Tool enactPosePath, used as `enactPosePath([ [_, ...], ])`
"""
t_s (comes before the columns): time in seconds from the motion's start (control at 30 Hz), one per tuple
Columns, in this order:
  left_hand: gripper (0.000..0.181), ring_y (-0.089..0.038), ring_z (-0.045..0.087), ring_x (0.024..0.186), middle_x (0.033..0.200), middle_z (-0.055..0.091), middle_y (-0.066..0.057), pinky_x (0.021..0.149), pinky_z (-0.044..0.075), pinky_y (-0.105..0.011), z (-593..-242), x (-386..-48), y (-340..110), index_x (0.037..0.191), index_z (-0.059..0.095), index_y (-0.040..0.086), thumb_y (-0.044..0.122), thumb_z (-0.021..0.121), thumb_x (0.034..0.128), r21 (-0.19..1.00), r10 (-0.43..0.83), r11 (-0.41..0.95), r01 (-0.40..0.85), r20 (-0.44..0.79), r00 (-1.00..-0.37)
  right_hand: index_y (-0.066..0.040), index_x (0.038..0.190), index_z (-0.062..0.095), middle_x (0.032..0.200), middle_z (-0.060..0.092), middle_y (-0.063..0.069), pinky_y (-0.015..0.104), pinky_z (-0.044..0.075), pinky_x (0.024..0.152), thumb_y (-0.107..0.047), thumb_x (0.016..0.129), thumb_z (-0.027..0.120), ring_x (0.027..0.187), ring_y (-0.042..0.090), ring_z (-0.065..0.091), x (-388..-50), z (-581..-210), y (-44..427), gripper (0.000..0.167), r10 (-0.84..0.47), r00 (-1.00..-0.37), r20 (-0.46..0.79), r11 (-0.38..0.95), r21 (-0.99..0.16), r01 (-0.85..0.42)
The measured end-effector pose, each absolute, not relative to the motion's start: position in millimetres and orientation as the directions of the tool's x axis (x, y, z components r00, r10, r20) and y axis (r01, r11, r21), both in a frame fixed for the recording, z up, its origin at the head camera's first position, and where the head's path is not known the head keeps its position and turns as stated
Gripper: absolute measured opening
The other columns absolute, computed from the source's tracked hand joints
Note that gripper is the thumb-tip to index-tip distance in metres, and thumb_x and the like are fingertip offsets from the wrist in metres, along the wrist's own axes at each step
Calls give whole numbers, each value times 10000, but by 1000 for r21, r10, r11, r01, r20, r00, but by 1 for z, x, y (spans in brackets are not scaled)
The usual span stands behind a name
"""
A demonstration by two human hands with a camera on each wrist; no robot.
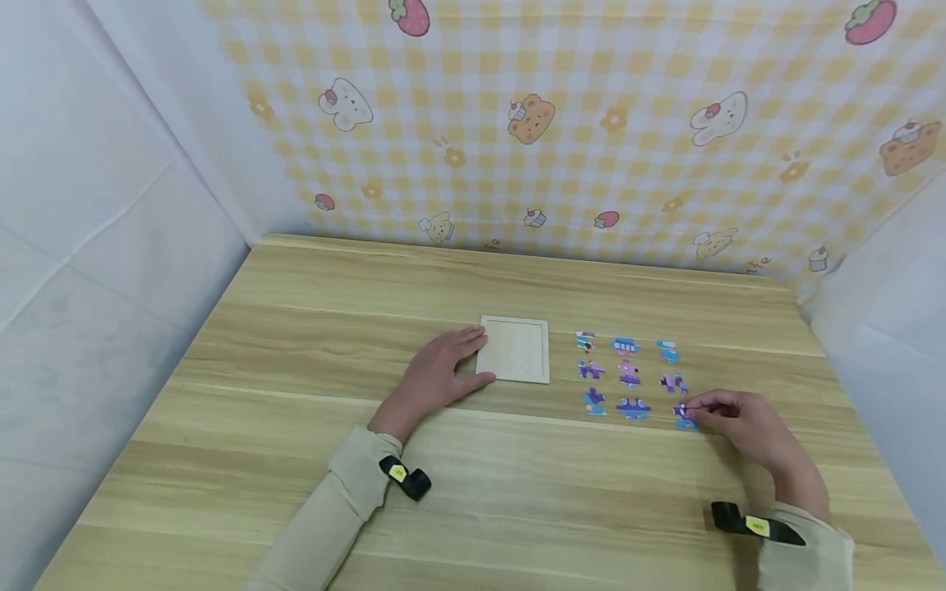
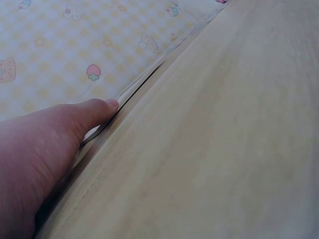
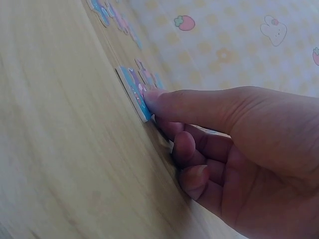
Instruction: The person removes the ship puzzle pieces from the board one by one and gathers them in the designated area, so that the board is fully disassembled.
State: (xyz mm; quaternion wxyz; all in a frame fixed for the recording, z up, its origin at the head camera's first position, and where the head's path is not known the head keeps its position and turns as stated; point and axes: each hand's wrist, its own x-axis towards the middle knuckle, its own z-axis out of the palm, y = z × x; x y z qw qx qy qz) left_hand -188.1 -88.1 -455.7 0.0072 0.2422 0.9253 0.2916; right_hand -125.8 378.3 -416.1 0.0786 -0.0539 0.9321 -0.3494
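Observation:
A square pale wooden puzzle tray [image 1: 517, 351] with a raised rim lies flat near the middle of the table. My left hand [image 1: 441, 371] rests at its left side, fingers on the left edge and thumb by the lower left corner. The left wrist view shows the thumb [image 2: 97, 110] along the thin tray edge. At the right, my right hand [image 1: 746, 423] pinches a blue and purple jigsaw piece [image 1: 684, 419] at the near right of a grid of pieces. Up close, the thumb lies on the printed face of that jigsaw piece [image 3: 131, 89]; the fingertips beneath are partly hidden.
Several other jigsaw pieces [image 1: 629, 373] lie spaced in rows between the tray and my right hand. The wood-grain table [image 1: 355, 320] meets a yellow checked cloth [image 1: 473, 123] at the back. White sheets [image 1: 111, 246] hang at the left and right sides.

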Motion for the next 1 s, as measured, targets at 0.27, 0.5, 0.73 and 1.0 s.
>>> enactPosePath([
  [0.27, 741, -225, 362, 1514, 1620, 428, -20, 1261, 261, -440, -457, -188, -89, 1522, 519, 87, 549, 673, 963, 543, 454, 711, 447, 131, -882, -12, 1050, 765, 988, 737, 65, 261, 390, 542, -106, 1011, 678, 699, 91, 450, -125, -416, 378, 134, -148, -982, -117, 744, -667, -33],
  [0.5, 745, -213, 349, 1520, 1628, 417, -11, 1267, 247, -428, -458, -188, -89, 1531, 511, 98, 557, 664, 964, 533, 456, 719, 445, 122, -882, -9, 1054, 764, 995, 742, 68, 265, 389, 536, -113, 1013, 678, 691, 86, 452, -125, -415, 377, 141, -144, -982, -125, 742, -669, -23],
  [0.73, 731, -222, 359, 1515, 1619, 428, -26, 1262, 258, -436, -456, -188, -90, 1523, 516, 85, 540, 665, 970, 534, 459, 711, 458, 142, -877, -7, 1060, 762, 931, 707, 28, 265, 385, 531, -123, 1013, 678, 682, 88, 438, -125, -414, 376, 150, -135, -983, -127, 753, -658, -19],
  [1.0, 735, -232, 357, 1516, 1624, 421, -34, 1264, 251, -451, -457, -186, -90, 1524, 513, 74, 538, 662, 974, 534, 464, 707, 463, 142, -874, -18, 1060, 764, 940, 712, 18, 260, 387, 535, -135, 1010, 687, 685, 87, 446, -125, -417, 377, 149, -138, -984, -113, 751, -660, -29],
])
